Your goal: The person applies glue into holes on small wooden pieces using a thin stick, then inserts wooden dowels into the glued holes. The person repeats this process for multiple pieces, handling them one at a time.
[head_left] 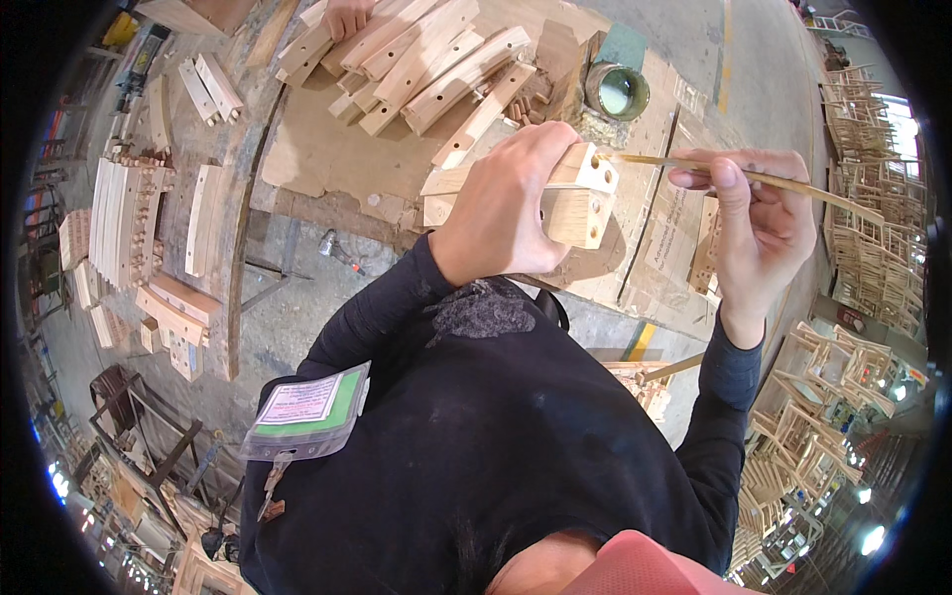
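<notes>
My left hand [508, 203] is closed around two pale wooden pieces, one above the other. Round holes show in the end faces of the upper piece [587, 165] and the lower piece [572, 219]. A thin, slightly bent wooden stick [833, 194] is pinched between the thumb and fingers of my right hand [762, 213]. Its narrow tip reaches the end of the upper piece, beside a hole; whether it goes inside I cannot tell. Beyond my hands stands a round, crusted pot [617, 91] with whitish liquid in it.
Several curved wooden pieces [421, 74] with holes lie piled on the cardboard-covered table [317, 164]. Another person's hand [347, 17] rests at that pile. Stacked pieces with dowels [124, 213] occupy a bench at left. A hammer-like tool [337, 250] lies lower down. Wooden frames [873, 178] crowd the right.
</notes>
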The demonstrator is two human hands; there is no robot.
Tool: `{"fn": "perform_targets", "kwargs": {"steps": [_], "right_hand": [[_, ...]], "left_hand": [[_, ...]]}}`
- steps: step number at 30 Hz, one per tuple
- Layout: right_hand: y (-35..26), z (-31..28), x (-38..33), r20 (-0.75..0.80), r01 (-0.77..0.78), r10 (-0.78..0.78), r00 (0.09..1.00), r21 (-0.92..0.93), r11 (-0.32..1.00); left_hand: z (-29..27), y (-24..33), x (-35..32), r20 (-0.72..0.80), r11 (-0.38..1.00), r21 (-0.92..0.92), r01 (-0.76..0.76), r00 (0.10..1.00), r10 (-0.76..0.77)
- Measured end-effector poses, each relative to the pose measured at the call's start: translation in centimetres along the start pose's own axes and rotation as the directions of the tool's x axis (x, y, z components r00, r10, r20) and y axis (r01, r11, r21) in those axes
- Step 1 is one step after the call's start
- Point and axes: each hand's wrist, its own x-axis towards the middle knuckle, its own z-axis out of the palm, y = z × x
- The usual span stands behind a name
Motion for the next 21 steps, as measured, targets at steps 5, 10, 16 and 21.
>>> {"fn": "perform_targets", "kwargs": {"steps": [5, 10, 16, 21], "right_hand": [[1.1, -2.8, -0.7, -0.159, 0.037, -0.038, 0.986, -0.011, 0.999], [4.4, -3.9, -4.2, -0.321, -0.091, 0.125, 0.939, 0.12, 0.989], [9.6, 3.3, -9.4, -0.159, -0.188, 0.261, 0.952, 0.368, 0.911], [11.7, 8.8, -10.2, -0.224, -0.272, 0.442, 0.868, 0.531, 0.803]], "left_hand": [[-0.4, -0.9, 0.0, -0.109, 0.966, -0.251, -0.063, 0.993, 0.036], [-0.9, -7.9, -1.0, 0.005, 0.311, -0.917, 0.249, 0.787, -0.617], [4.8, -11.1, -4.7, 0.48, -0.366, -0.874, 0.319, 0.448, -0.754], [7.9, -10.9, -6.1, 0.448, -0.22, -0.865, 0.451, 0.499, -0.741]]}}
